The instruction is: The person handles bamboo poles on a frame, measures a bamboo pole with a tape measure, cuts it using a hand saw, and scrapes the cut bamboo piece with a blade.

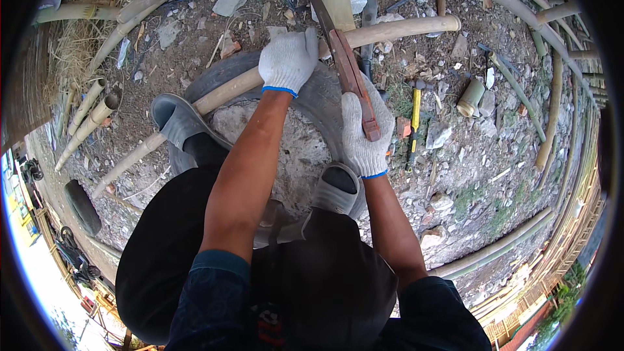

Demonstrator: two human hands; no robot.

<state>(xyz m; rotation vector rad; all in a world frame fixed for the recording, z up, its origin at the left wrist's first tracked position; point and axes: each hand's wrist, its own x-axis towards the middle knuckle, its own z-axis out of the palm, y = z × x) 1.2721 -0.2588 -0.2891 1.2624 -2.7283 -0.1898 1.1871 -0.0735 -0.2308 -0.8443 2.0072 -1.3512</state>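
Head view shows the left hand [288, 60] clamped around a bamboo pole [396, 28] lying across a tyre [325, 94] at upper centre, the right hand [365, 131] gripping a saw [343, 58] whose blade rests on the pole, which looks uncut.

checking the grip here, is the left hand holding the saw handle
No, the left hand presses down on the bamboo pole lying across the tyre, while the right hand grips the saw by its wooden handle.
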